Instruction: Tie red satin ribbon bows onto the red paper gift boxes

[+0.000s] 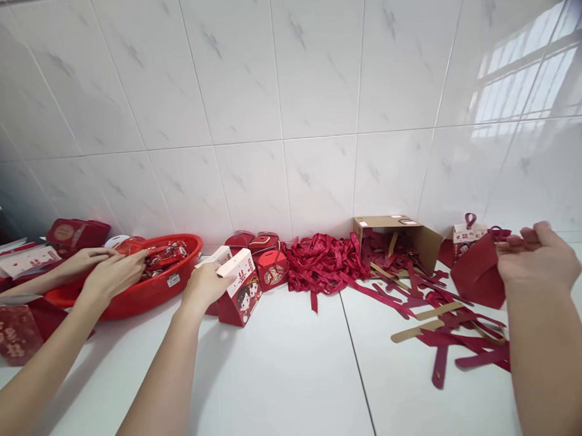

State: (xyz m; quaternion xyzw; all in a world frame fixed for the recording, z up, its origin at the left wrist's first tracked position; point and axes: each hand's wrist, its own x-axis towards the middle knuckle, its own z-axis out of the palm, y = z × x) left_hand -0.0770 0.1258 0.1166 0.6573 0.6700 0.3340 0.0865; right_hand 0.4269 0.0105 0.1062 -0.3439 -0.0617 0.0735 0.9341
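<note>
My left hand (205,288) is closed around a gift box (243,289), cream at its slanted top and red below, with two cartoon figures and Chinese writing. Another box with a cream top (218,255) stands just behind it. Over on the right, my right hand (540,257) is beside a dark red gift box (479,275) with a ribbon loop (499,233). Its fingers are loosely bent and apart, and I see nothing between them. Part of that box is hidden behind the hand.
A co-worker's hands (114,272) reach into a red basin (188,279) of red packets. Red ribbons (326,264) are heaped by the wall. A cardboard box (428,242) lies on its side, dark red and tan strips (440,308) spilling out. More red boxes (274,269) stand behind.
</note>
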